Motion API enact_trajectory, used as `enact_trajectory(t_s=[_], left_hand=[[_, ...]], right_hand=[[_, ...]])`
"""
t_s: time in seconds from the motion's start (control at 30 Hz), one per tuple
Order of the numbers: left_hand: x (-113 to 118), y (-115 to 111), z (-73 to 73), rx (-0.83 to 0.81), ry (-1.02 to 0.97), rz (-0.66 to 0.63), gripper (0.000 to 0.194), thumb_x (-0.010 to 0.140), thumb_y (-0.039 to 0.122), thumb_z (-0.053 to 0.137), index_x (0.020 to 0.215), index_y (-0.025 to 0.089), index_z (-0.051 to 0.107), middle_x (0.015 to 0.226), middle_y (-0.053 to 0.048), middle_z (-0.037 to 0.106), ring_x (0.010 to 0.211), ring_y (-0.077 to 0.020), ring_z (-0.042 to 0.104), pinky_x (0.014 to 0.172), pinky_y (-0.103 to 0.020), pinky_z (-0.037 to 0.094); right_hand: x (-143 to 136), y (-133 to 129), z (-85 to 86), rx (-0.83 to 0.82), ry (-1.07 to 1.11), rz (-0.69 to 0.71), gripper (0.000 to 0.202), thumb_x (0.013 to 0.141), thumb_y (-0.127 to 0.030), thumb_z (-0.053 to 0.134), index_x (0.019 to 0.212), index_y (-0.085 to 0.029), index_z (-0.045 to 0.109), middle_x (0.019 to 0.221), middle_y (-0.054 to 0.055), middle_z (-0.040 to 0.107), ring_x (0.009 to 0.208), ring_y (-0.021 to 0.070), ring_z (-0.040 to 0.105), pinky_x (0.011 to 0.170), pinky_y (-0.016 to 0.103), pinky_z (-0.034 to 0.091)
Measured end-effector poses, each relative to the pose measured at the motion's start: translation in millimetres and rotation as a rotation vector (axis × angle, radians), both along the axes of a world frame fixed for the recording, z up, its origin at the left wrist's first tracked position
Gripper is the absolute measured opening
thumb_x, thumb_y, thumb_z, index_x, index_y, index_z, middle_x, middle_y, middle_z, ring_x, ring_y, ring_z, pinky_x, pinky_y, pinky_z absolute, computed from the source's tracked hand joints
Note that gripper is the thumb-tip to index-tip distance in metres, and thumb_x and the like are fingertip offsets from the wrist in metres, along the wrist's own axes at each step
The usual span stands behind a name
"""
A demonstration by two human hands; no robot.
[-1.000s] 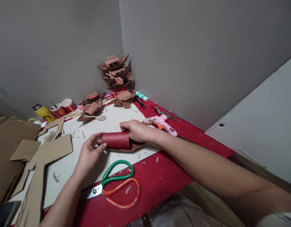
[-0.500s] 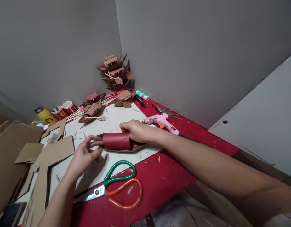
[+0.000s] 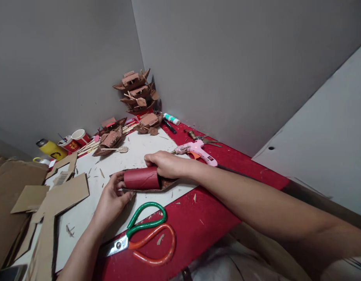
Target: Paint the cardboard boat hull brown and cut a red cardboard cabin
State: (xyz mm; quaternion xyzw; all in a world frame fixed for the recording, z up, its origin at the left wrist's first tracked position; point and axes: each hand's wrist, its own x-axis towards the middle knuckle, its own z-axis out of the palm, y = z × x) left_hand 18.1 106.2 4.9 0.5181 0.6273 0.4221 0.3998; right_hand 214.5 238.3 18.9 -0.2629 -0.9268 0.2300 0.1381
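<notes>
A brown cardboard model boat lies across the white board in front of me. A dark red paper tube sits lengthwise in its hull. My left hand clasps the boat's left end, thumb along the near side and fingers by the tube's left opening. At the tube's right end, my right hand is closed over the hull's far side, its fingertips partly hidden. Just nearer to me are scissors with one green and one orange handle. A pink glue gun lies beyond my right wrist.
Cut cardboard pieces cover the left side. Finished model boats are stacked in the corner, with several more before them. Paper cups, a yellow bottle, a black marker and a glue stick stand or lie at the back.
My left hand has moved in and closed around the boat's left end, its thumb now against the near side. My right hand stays on the boat. The view has shifted slightly.
</notes>
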Motion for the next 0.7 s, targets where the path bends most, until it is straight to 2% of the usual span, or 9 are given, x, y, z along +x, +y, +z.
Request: enact_trajectory(t_s=[0.1,0.2,0.3,0.4,0.53,0.7], left_hand=[[2,1,-0.9,-0.004,0.046,0.009,0.053,0.074,0.02,0.069,0.122,0.02,0.046,0.096,-0.005,0.068,0.058,-0.0089,0.056,0.056,-0.021,0.043],[4,-1,2.2,0.059,0.115,0.026,0.052,0.076,0.019,0.067,0.123,0.02,0.045,0.094,-0.004,0.068,0.057,-0.0086,0.052,0.054,-0.02,0.04],[5,-7,10.1,0.197,0.263,0.08,0.053,0.08,0.02,0.063,0.129,0.023,0.043,0.097,-0.003,0.067,0.061,-0.0105,0.054,0.058,-0.022,0.044],[8,-17,17.2,0.407,0.545,0.172,0.055,0.083,0.021,0.062,0.134,0.026,0.041,0.099,-0.003,0.066,0.065,-0.0123,0.058,0.066,-0.026,0.048],[11,-26,17.7,0.64,0.755,0.247,0.058,0.082,0.016,0.062,0.134,0.027,0.039,0.099,-0.003,0.068,0.068,-0.0146,0.065,0.068,-0.027,0.05],[6,-27,12.1,0.709,0.787,0.291,0.059,0.078,0.016,0.066,0.131,0.026,0.042,0.092,-0.003,0.07,0.065,-0.0168,0.068,0.065,-0.029,0.052]], right_hand=[[-1,1,-1.6,-0.005,0.016,0.002,0.034,0.068,0.001,0.054,0.096,-0.014,0.066,0.088,0.008,0.07,0.077,0.0183,0.059,0.063,0.023,0.037],[-1,1,-0.7,0.018,0.075,0.0,0.037,0.068,0.002,0.054,0.1,-0.014,0.067,0.09,0.009,0.071,0.08,0.0195,0.062,0.067,0.024,0.041],[0,-1,5.4,0.089,0.191,0.011,0.045,0.073,0.002,0.051,0.114,-0.015,0.061,0.105,0.009,0.07,0.093,0.0202,0.062,0.08,0.029,0.045],[4,-6,13.7,0.292,0.417,0.089,0.042,0.079,-0.001,0.05,0.119,-0.012,0.057,0.11,0.012,0.068,0.101,0.0221,0.059,0.09,0.035,0.045],[10,-13,21.6,0.591,0.682,0.187,0.032,0.089,-0.012,0.047,0.121,-0.01,0.054,0.096,0.014,0.068,0.086,0.0219,0.059,0.081,0.036,0.048],[14,-18,27.6,0.664,0.713,0.206,0.032,0.093,-0.013,0.044,0.124,-0.014,0.05,0.098,0.012,0.067,0.086,0.0203,0.058,0.079,0.034,0.048]])
